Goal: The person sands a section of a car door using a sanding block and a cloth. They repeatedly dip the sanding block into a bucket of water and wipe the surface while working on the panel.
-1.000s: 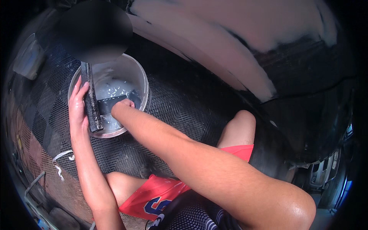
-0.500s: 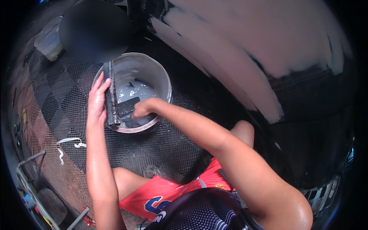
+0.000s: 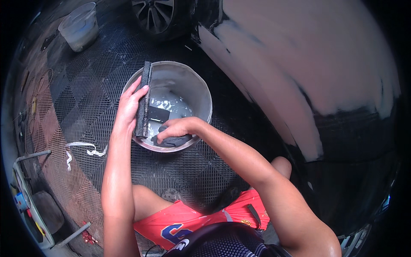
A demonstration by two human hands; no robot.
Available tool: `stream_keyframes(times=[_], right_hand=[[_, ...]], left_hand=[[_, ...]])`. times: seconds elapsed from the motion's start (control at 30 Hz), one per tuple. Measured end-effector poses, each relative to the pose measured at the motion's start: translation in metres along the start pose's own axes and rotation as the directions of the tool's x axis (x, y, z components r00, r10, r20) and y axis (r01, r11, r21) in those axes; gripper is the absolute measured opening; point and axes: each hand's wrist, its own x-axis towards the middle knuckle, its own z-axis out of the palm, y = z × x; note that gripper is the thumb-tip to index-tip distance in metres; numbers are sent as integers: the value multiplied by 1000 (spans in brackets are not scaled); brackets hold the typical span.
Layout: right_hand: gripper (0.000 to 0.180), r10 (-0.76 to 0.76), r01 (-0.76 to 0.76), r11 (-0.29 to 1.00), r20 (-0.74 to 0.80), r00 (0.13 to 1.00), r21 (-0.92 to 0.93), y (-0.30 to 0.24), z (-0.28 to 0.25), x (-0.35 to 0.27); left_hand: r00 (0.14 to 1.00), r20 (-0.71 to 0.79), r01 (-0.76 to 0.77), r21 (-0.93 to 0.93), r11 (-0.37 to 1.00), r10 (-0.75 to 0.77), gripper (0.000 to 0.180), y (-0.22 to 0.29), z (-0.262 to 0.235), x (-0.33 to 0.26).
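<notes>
A grey bucket with water in it stands on the black grid floor in front of me. My left hand grips a long dark sanding block that lies across the bucket's left rim. My right hand is closed on a dark wet pad at the bucket's near rim, just above the water. Another dark pad lies in the water next to the block.
A dark car body with large pale sanded patches fills the right side. Its wheel is at the top. A second pail stands far left. A white rag strip lies on the mat; a metal frame sits lower left.
The view has shifted so the bucket sits nearer the middle. My right hand has drawn back from the water to the near rim, holding the pad. The left hand keeps the block.
</notes>
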Motion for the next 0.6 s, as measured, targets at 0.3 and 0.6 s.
stream_keyframes(times=[0.3,0.6], right_hand=[[90,-70,68,997,-91,993,-30,15,9,4],[75,-399,549,534,-381,834,643,25,11,-101]], left_hand=[[997,63,38,-74,997,-33,58,-5,4,10],[911,409,165,-489,856,58,54,3,23,12]])
